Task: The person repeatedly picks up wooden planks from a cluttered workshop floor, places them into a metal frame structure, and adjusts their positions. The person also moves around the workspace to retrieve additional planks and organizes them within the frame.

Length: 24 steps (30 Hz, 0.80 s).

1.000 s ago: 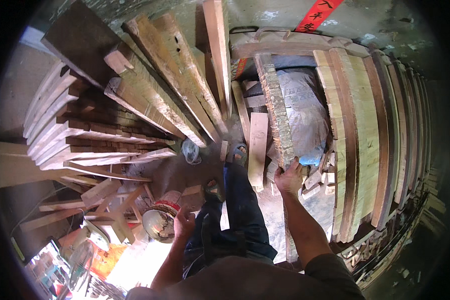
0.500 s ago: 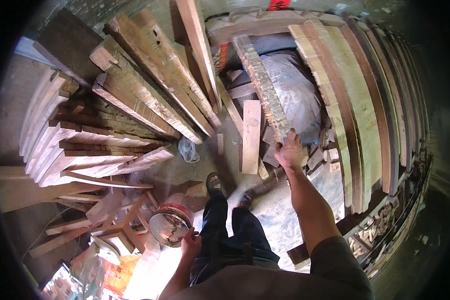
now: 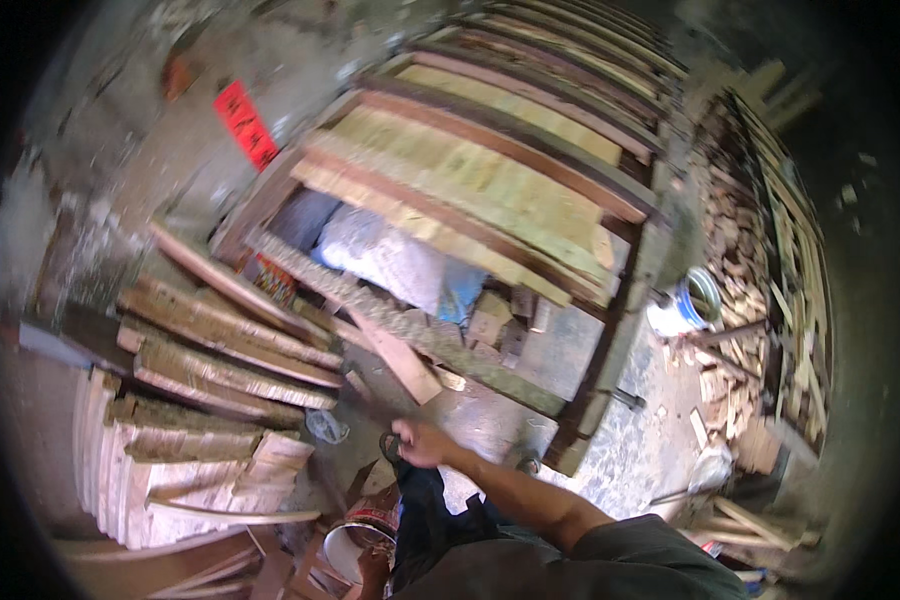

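My left hand [image 3: 375, 566] is at the rim of a white bucket [image 3: 341, 548] with a red band, beside my leg, and appears closed on it. My right hand [image 3: 425, 443] is curled in a loose fist over my foot, with nothing visible in it. It is apart from a rough, bark-edged plank [image 3: 400, 322], which lies across a low wooden frame [image 3: 610, 365] from its far beam to its near beam. Beyond that plank, several yellowish boards [image 3: 480, 170] lie side by side across the same frame. A short pale board [image 3: 400, 355] slants beneath the rough plank.
Upright boards [image 3: 235, 340] lean at the left, above a stack of cut planks [image 3: 190, 470]. Inside the frame are a grey-blue sack [image 3: 380, 250] and wood offcuts [image 3: 490, 318]. On the right stand a paint bucket [image 3: 685, 303] and a heap of wood scraps [image 3: 735, 235].
The view has turned to the right. My right hand has let go of the rough plank, which now rests across the frame, and has drawn back toward my legs. My left hand stays at the bucket.
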Available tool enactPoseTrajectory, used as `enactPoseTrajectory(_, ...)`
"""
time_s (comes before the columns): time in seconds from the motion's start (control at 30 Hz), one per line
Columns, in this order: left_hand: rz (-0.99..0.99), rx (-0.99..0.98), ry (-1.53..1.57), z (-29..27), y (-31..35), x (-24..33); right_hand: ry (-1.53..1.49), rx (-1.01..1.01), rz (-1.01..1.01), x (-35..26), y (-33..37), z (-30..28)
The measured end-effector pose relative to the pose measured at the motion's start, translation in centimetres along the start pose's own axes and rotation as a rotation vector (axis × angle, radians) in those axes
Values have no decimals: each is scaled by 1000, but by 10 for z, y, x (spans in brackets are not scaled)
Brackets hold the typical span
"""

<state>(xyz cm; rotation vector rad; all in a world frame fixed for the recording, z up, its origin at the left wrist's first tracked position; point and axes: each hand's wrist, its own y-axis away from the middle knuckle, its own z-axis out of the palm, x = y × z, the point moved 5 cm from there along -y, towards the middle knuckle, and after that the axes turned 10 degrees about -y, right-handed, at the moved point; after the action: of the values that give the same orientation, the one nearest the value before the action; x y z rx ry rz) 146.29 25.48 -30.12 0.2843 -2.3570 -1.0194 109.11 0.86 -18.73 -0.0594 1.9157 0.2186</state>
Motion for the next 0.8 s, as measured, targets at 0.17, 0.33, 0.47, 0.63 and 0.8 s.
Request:
enactPoseTrajectory(0.17,719,103,-342,37,2,96,-181,-345,339,-25,217,-38)
enactPoseTrajectory(0.33,544,63,-330,60,54,326,-102,28,553,4,347,-152)
enactPoseTrajectory(0.47,632,121,-158,93,31,392,-417,683,575,65,408,-231)
enactPoseTrajectory(0.63,713,80,-116,125,77,526,-587,1205,566,146,545,-268)
enactPoseTrajectory(0.8,753,257,-158,165,36,558,23,902,1337,202,754,-171)
